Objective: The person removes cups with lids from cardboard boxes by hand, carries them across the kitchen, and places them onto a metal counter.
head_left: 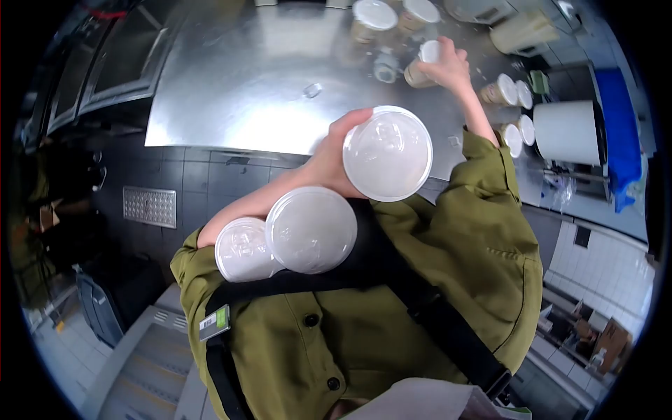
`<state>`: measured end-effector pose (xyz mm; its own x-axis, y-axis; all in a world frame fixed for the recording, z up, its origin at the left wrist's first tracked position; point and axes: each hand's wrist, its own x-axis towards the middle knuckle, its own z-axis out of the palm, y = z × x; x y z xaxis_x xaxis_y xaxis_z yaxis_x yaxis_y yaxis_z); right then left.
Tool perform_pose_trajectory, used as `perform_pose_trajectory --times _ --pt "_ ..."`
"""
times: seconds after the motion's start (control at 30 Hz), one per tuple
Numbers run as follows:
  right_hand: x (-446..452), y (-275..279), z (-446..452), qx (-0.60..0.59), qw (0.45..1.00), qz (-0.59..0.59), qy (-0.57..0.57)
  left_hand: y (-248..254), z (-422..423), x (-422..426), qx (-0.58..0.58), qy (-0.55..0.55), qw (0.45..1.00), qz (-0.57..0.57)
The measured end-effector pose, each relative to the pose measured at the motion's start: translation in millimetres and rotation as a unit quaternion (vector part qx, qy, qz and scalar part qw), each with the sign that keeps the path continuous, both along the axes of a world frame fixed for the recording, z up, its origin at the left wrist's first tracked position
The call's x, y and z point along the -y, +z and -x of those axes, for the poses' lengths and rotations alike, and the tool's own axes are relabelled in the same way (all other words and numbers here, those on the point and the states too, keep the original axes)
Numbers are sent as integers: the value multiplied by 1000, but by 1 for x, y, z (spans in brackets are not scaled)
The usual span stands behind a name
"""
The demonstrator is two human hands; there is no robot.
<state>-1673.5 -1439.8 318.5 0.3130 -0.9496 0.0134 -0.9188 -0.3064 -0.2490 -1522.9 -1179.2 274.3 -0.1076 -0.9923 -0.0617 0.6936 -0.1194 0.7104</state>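
Counter (231, 77): one, broad, metallic, glossy, with small clear fragments scattered on it. Shirt (273, 343): one, olive green, worn by the person, with dark buttons and black straps (462, 339) across it. White drum (565, 133): one, lying at the right side, a blue sheet (621, 133) just beyond it. Carried containers: three, round, pale, with clear lids. The front container (388, 153) sits in the left hand (334, 157), lid facing up, the fingers curved around its side and clamped on it; most of them are hidden beneath. The middle container (311, 229) and the rear container (243, 248) rest side by side, overlapping in view, between the left forearm and the chest. Counter containers: two with white lids (374, 15) near the far edge, side by side; four more (500, 91), smaller in view, in two pairs near the drum. Right hand (449, 66): arm extended over the counter, fingers closed around the upper part of a small container (418, 74), white-lidded, tilted; whether its base touches the counter cannot be told. Clear cup (386, 66): one, just left of that container. Loose clear piece (312, 89): one, lying alone on bare metal, well apart from the right hand.
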Motion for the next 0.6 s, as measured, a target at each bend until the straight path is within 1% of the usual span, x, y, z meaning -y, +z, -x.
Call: perform_pose_trajectory --times 0.03,0.07,0.1,0.13,0.17,0.2,0.27,0.3,0.37,0.47,0.5,0.57,0.6 --pt "-12 2 -12 1 1000 1 27 2 -7 -10 79 56 992 81" --pt "-25 4 -24 7 998 -3 62 7 -18 -24 222 145 939 220" --pt "-39 2 -40 18 994 -7 103 13 -33 -38 367 226 835 343" --pt "-53 -4 -54 25 989 5 145 17 -44 -54 343 210 848 344" --pt "-67 -8 -74 38 980 20 193 3 -56 -70 369 213 852 305" --pt "-89 -5 -99 51 967 36 246 16 -67 -87 345 217 865 293" --pt "-128 7 -141 71 956 5 286 12 -88 -115 373 243 848 287" --pt "-150 12 -165 76 953 -18 293 19 -104 -132 407 278 806 329" --pt "-187 17 -214 97 928 -32 359 15 -127 -162 429 332 776 321" --pt "-237 19 -289 111 893 -55 434 12 -161 -209 454 403 746 275" --pt "-251 16 -312 115 880 -63 456 6 -170 -223 438 415 756 254" --pt "-282 16 -360 111 856 -58 502 5 -192 -252 467 454 731 202" --pt "-300 18 -382 102 847 -62 518 5 -202 -266 472 472 718 198"
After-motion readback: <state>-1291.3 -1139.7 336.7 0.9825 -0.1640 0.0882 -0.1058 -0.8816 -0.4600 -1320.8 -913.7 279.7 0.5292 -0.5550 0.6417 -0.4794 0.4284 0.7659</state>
